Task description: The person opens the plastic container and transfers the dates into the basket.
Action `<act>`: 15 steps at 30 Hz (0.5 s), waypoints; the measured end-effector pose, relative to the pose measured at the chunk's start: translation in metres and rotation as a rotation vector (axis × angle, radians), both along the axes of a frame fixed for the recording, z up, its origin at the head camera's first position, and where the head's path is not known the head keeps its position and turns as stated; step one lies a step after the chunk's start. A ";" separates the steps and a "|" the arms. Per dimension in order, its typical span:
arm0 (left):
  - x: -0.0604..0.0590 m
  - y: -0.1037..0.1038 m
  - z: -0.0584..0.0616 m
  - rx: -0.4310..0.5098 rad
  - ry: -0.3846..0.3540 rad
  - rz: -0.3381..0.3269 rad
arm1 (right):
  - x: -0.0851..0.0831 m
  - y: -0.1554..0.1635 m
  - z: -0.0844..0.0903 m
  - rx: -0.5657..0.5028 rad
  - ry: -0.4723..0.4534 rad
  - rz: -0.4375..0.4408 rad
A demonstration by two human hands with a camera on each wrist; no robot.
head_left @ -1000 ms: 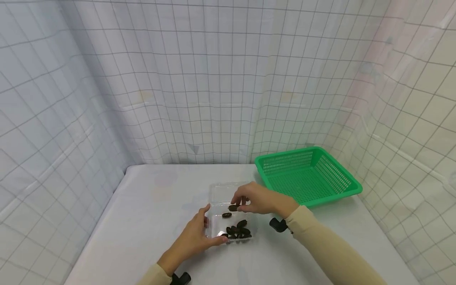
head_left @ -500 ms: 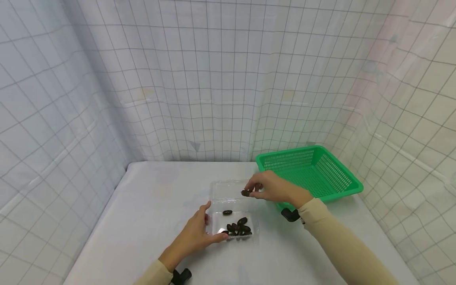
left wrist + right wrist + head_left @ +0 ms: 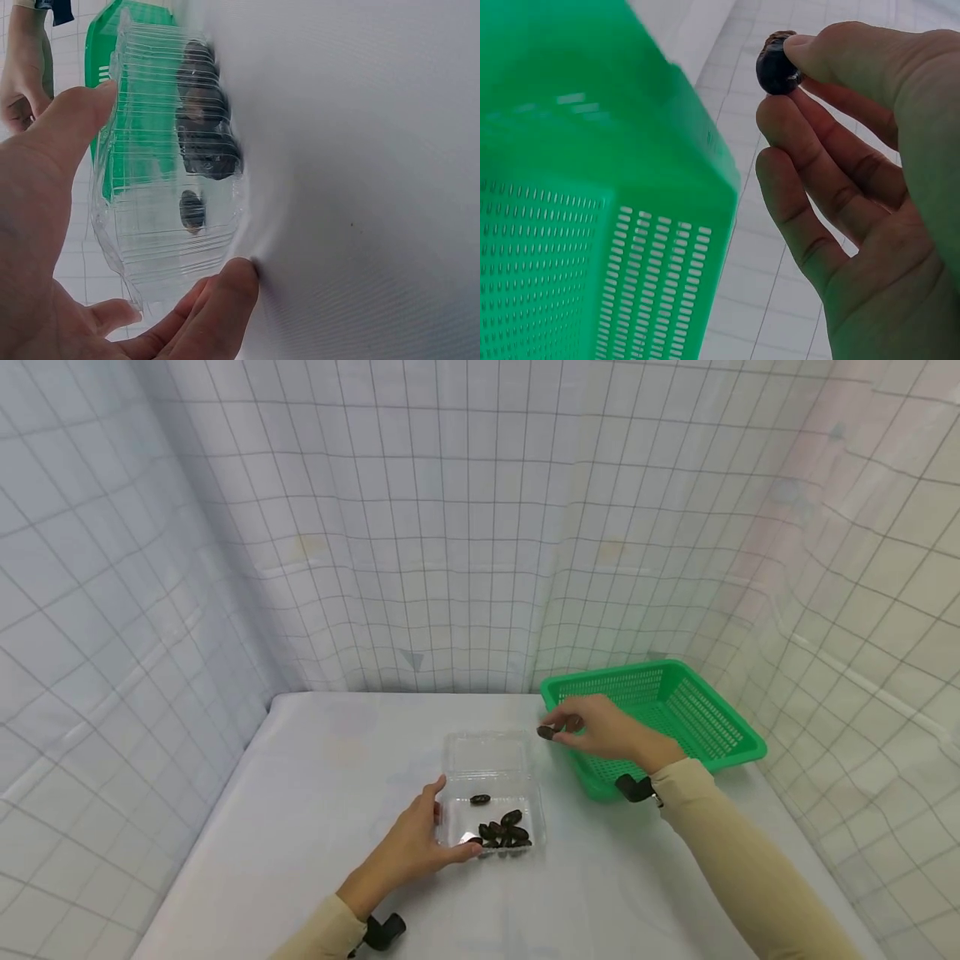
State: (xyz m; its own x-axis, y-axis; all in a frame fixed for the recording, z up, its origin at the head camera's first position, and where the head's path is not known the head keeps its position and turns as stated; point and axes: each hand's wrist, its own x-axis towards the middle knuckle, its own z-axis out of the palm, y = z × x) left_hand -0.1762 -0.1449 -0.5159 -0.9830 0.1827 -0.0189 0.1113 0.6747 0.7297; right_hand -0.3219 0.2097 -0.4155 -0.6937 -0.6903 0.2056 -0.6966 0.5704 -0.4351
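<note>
A clear plastic clamshell container (image 3: 459,822) lies on the table with its lid (image 3: 487,752) folded back. Several dark brown dates (image 3: 512,832) are bunched along its near side, and a single date (image 3: 480,799) lies toward the hinge. My left hand (image 3: 408,841) grips the container's left side, thumb on the near rim and fingers along the outer wall. Between thumb and fingertips, my right hand (image 3: 600,727) pinches one date (image 3: 775,67). That hand is raised at the left side of the green basket (image 3: 716,706), with the date just outside the rim.
The basket stands at the back right of the white-covered table (image 3: 337,777), beyond the container. Grid-patterned curtains (image 3: 420,568) close in the back and both sides.
My right hand has lifted the date out of the container and carried it right and away, up to the basket's left side. My left hand keeps its grip on the container.
</note>
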 end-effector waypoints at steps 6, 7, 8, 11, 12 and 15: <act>0.001 0.003 0.001 0.006 0.002 -0.011 | -0.013 0.020 0.001 0.006 0.027 -0.074; 0.002 0.003 0.001 0.005 0.004 -0.012 | -0.016 0.023 0.001 0.013 0.028 -0.086; 0.003 0.003 0.000 0.001 0.002 -0.011 | -0.018 0.026 0.001 0.019 0.024 -0.099; 0.004 0.004 -0.001 -0.007 0.007 -0.009 | -0.026 0.036 0.000 0.046 0.013 -0.139; 0.004 0.004 -0.001 -0.012 0.007 -0.007 | -0.028 0.039 0.001 0.054 0.008 -0.150; 0.004 0.004 0.001 -0.014 0.009 -0.008 | -0.035 0.048 0.002 0.076 -0.016 -0.181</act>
